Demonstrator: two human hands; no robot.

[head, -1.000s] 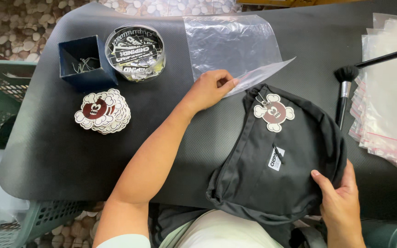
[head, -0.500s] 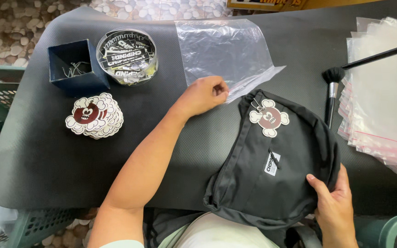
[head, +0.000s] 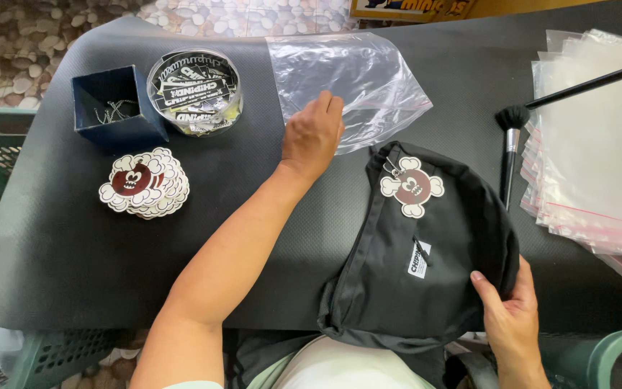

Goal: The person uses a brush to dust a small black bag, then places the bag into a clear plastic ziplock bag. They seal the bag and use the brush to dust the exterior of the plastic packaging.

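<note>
At frame centre, the left hand (head: 312, 137) presses curled fingers on a clear plastic bag (head: 350, 83), while the right hand (head: 510, 320) grips the black backpack (head: 419, 252) at lower right.

Brightness: I read even, soft daylight, well exposed across the dark table mat (head: 73, 259).
Shadows: faint and short; a soft one under the left hand (head: 312, 135).
Glare: pale sheen on the clear plastic bag (head: 368, 75) and the stacked bags (head: 599, 144), which look nearly washed out.
Dark detail: folds of the black backpack (head: 412, 266) are hard to separate.
Focus: sharp at centre, no motion blur.
Edges: I see slight wide-angle bowing.
</note>
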